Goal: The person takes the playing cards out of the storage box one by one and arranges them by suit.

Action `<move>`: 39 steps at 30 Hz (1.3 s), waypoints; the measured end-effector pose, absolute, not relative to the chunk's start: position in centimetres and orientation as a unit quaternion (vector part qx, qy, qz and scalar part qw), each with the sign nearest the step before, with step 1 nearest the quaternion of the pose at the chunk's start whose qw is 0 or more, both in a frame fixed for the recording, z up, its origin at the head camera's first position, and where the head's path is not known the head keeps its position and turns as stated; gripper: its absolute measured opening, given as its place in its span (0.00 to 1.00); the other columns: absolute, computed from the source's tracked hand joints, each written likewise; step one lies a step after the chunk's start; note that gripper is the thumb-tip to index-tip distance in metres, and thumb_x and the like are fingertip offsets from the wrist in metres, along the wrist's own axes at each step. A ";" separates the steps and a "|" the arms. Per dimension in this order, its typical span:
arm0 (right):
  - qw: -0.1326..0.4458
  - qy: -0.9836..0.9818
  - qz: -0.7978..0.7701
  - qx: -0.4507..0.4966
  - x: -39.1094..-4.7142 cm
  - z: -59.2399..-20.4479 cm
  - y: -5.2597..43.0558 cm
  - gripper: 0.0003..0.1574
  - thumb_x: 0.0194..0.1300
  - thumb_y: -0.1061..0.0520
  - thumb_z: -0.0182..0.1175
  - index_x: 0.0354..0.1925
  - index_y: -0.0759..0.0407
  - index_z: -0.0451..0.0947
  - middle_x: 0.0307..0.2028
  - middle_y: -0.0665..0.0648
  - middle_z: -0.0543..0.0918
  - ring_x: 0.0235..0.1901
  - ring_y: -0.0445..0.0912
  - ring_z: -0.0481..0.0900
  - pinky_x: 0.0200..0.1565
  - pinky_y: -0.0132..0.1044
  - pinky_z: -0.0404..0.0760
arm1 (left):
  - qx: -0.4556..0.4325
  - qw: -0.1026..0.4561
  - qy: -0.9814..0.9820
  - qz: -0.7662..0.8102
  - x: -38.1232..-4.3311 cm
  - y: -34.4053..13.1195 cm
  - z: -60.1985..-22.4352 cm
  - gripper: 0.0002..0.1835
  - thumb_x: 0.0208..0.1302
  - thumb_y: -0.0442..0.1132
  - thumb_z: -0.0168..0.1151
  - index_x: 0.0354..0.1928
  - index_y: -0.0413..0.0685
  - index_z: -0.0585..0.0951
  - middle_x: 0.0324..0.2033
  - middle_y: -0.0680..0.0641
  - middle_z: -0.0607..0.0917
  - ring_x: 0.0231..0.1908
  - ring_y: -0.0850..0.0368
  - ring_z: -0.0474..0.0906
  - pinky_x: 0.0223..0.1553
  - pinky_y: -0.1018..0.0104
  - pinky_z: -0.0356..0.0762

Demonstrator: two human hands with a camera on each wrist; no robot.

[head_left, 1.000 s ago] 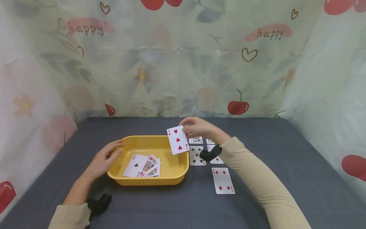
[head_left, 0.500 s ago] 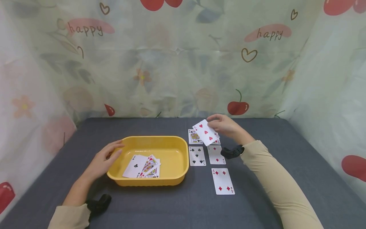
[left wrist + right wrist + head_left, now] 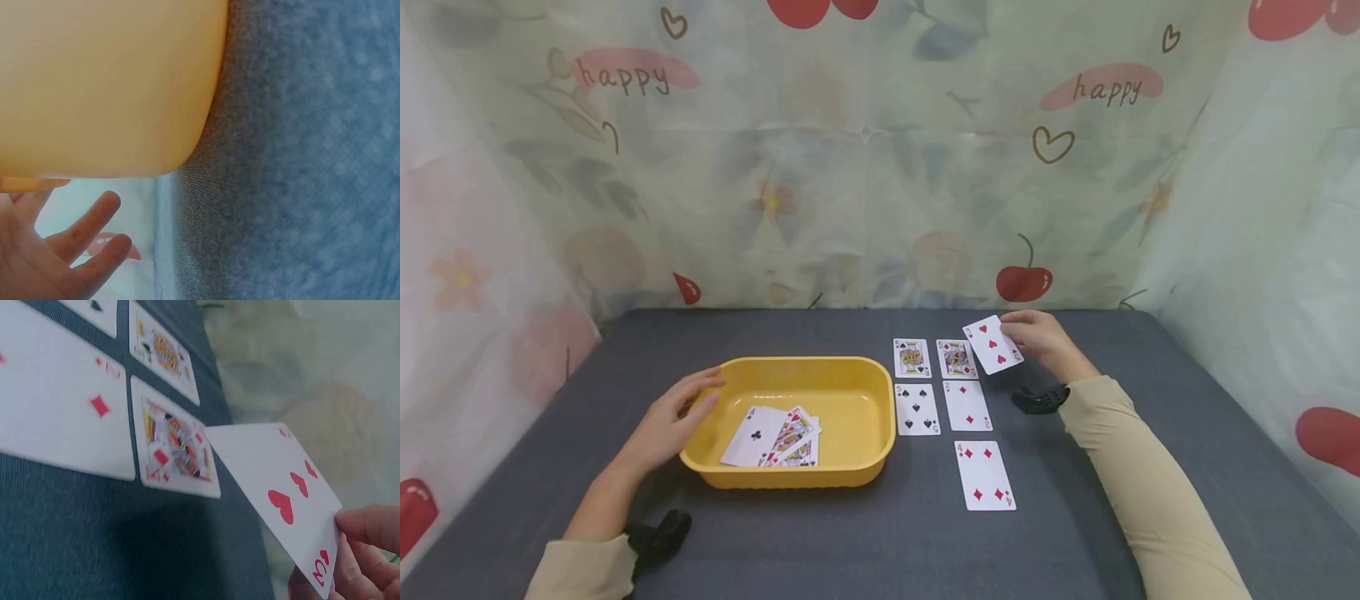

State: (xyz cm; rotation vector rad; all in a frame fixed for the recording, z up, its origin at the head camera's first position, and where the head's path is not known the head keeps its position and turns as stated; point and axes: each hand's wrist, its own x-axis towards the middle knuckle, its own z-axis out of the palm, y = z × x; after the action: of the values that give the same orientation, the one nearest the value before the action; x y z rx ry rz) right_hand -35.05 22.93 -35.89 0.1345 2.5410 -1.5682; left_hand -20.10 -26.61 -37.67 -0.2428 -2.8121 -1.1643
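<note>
My right hand (image 3: 1037, 337) pinches the three of hearts (image 3: 992, 344) at one edge, thumb on its printed side. The card is tilted and overlaps a corner of the diamond face card (image 3: 957, 359) in the head view. In the right wrist view, the held card (image 3: 281, 487) shows its face, with fingers behind it. My left hand (image 3: 679, 414) rests at the left rim of a yellow plastic tray (image 3: 859, 473), its fingers loosely spread. Inside the tray lie an ace of clubs (image 3: 752, 437) and a few overlapping face cards (image 3: 793, 433).
Right of the tray, cards lie face up on the dark cloth: a king of spades (image 3: 912, 358), a five of spades (image 3: 917, 410) and a two of diamonds (image 3: 967, 406). Nearer is a four of diamonds (image 3: 985, 476). A patterned curtain (image 3: 865, 192) stands behind the table.
My right hand has carried the three of hearts rightward from over the tray's right rim, past the face cards, to the right of their row. The left hand has stayed at the tray.
</note>
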 end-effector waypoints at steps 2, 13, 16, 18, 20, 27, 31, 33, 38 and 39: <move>0.064 0.849 -0.520 0.068 -35.2 -36.3 23.3 0.30 0.67 0.56 0.49 0.64 0.67 0.62 0.62 0.68 0.68 0.54 0.50 0.72 0.57 0.44 0.74 | -0.078 0.044 -0.920 -0.381 -20.1 -26.6 -37.7 0.24 0.70 0.49 0.48 0.61 0.41 0.70 0.68 0.38 0.62 0.67 0.37 0.57 0.64 0.38 0.58; 0.045 0.841 -0.526 0.119 -35.3 -37.7 24.3 0.29 0.67 0.60 0.48 0.64 0.67 0.63 0.63 0.68 0.68 0.53 0.48 0.71 0.49 0.33 0.74 | -0.075 0.046 -0.921 -0.381 -20.1 -26.5 -37.7 0.25 0.70 0.49 0.48 0.61 0.40 0.70 0.68 0.38 0.62 0.67 0.37 0.57 0.64 0.38 0.58; 0.049 0.841 -0.525 0.125 -35.5 -38.1 24.4 0.28 0.67 0.61 0.48 0.64 0.68 0.63 0.64 0.69 0.66 0.55 0.49 0.70 0.53 0.37 0.75 | -0.076 0.045 -0.920 -0.381 -20.1 -26.5 -37.7 0.25 0.70 0.49 0.48 0.61 0.40 0.70 0.68 0.38 0.62 0.67 0.37 0.56 0.64 0.38 0.58; 0.050 0.839 -0.526 0.131 -35.5 -38.4 24.5 0.28 0.66 0.61 0.48 0.64 0.68 0.63 0.64 0.69 0.66 0.57 0.51 0.69 0.58 0.42 0.73 | -0.076 0.045 -0.921 -0.380 -20.1 -26.4 -37.7 0.25 0.70 0.49 0.48 0.61 0.41 0.70 0.68 0.38 0.62 0.67 0.37 0.56 0.64 0.38 0.58; 0.051 0.839 -0.524 0.139 -35.6 -38.5 24.5 0.28 0.67 0.61 0.48 0.64 0.68 0.63 0.64 0.69 0.65 0.58 0.53 0.68 0.62 0.46 0.71 | -0.075 0.046 -0.922 -0.378 -20.1 -26.4 -37.7 0.25 0.70 0.49 0.48 0.61 0.41 0.70 0.68 0.38 0.62 0.67 0.37 0.56 0.64 0.38 0.58; 0.051 0.840 -0.519 0.153 -35.7 -38.8 24.7 0.28 0.68 0.61 0.46 0.64 0.68 0.63 0.64 0.69 0.66 0.59 0.53 0.69 0.62 0.46 0.71 | -0.075 0.047 -0.922 -0.378 -20.1 -26.4 -37.7 0.25 0.70 0.49 0.47 0.61 0.40 0.70 0.68 0.37 0.62 0.67 0.36 0.57 0.64 0.38 0.58; 0.056 0.843 -0.513 0.152 -35.4 -38.5 24.5 0.28 0.69 0.59 0.46 0.64 0.69 0.62 0.63 0.70 0.67 0.58 0.53 0.70 0.60 0.43 0.74 | -0.078 0.048 -0.921 -0.379 -20.0 -26.4 -37.7 0.24 0.70 0.48 0.48 0.61 0.39 0.70 0.68 0.37 0.62 0.67 0.36 0.57 0.64 0.38 0.58; 0.057 0.847 -0.506 0.153 -35.2 -38.3 24.4 0.28 0.68 0.58 0.46 0.63 0.70 0.63 0.62 0.70 0.68 0.58 0.54 0.71 0.58 0.41 0.75 | -0.079 0.048 -0.920 -0.380 -20.0 -26.4 -37.7 0.24 0.70 0.48 0.48 0.61 0.40 0.70 0.68 0.37 0.62 0.67 0.36 0.57 0.64 0.38 0.58; 0.056 0.856 -0.488 0.161 -34.8 -37.9 24.3 0.28 0.68 0.57 0.47 0.63 0.70 0.63 0.62 0.70 0.68 0.58 0.57 0.73 0.55 0.40 0.78 | -0.078 0.047 -0.921 -0.380 -20.0 -26.5 -37.8 0.24 0.70 0.49 0.48 0.61 0.40 0.70 0.68 0.38 0.62 0.67 0.37 0.57 0.64 0.38 0.58; 0.057 0.856 -0.487 0.163 -34.8 -37.8 24.2 0.28 0.68 0.57 0.47 0.63 0.69 0.64 0.62 0.69 0.68 0.57 0.57 0.73 0.55 0.40 0.78 | -0.078 0.047 -0.921 -0.379 -20.0 -26.5 -37.8 0.24 0.70 0.49 0.48 0.61 0.40 0.70 0.68 0.38 0.62 0.67 0.37 0.57 0.64 0.38 0.58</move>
State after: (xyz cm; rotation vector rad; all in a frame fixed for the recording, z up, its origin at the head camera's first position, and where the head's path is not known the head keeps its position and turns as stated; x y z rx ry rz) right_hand -34.78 24.21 -37.79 0.4949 2.5961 -1.4787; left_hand -20.01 -26.48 -37.77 -0.2374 -2.8089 -1.1566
